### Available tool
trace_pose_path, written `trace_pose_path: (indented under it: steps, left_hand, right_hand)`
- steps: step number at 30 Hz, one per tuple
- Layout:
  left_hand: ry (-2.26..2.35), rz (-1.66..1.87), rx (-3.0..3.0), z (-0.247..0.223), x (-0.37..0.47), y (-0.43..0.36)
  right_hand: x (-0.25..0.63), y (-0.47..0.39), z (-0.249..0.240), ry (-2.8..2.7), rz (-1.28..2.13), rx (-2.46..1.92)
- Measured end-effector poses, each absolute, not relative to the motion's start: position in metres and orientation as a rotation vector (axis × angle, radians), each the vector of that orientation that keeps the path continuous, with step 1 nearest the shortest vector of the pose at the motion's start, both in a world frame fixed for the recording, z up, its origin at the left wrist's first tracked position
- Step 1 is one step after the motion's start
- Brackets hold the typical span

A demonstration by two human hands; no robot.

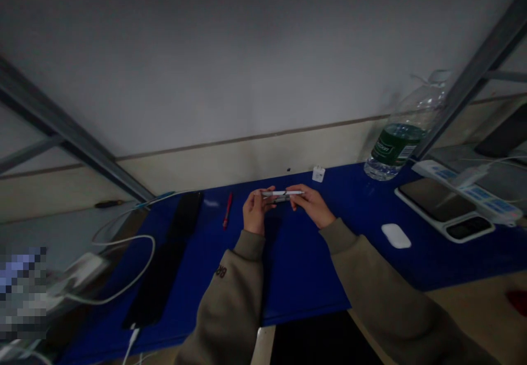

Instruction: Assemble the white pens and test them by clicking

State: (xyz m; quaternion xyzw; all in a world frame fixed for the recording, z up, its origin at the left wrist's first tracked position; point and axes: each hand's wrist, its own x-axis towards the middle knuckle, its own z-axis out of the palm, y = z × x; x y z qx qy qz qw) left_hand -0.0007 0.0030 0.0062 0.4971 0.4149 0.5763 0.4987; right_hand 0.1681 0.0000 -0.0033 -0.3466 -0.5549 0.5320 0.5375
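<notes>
Over the middle of the blue tabletop, both hands hold a white pen level between them. My left hand is closed on its left end, and my right hand pinches its right end. Just under the white pen runs a second slim grey piece, also between the fingers; its kind is too dim to make out. To the left of my left hand a red pen lies apart on the table.
A white charger plug sits near the wall. Toward the right are a large water bottle, a white rounded case, a scale-like device and a power strip. Dark flat devices and a white cable lie left.
</notes>
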Motion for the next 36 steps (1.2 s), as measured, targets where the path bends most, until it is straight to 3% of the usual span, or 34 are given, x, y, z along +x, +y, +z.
trace_pose_path:
  steps: [5,12,23,26,31,36]
  left_hand:
    - [1.022,1.232,1.353,0.002,-0.004,0.004]
    - [0.778,0.654,1.541,0.005,0.008,-0.01]
    - [1.037,0.683,1.736,0.001,0.02,-0.019]
    - [0.935,0.664,1.677,0.002,0.023,-0.021]
    - [0.873,0.615,1.748,0.004,0.025,-0.024]
    - [0.936,0.661,1.832,0.002,0.026,-0.024]
  right_hand:
    - [0.181,0.005,0.001,-1.103,1.176,-0.823]
    - [0.183,0.007,-0.001,-1.142,1.1,-0.915]
    - [0.182,0.004,-0.002,-1.151,0.987,-1.027]
    - [0.175,0.0,0.006,-0.99,1.146,-0.849]
    - [0.172,-0.009,0.018,-0.677,1.768,-0.374]
    - [0.183,-0.011,0.018,-0.54,1.85,-0.226]
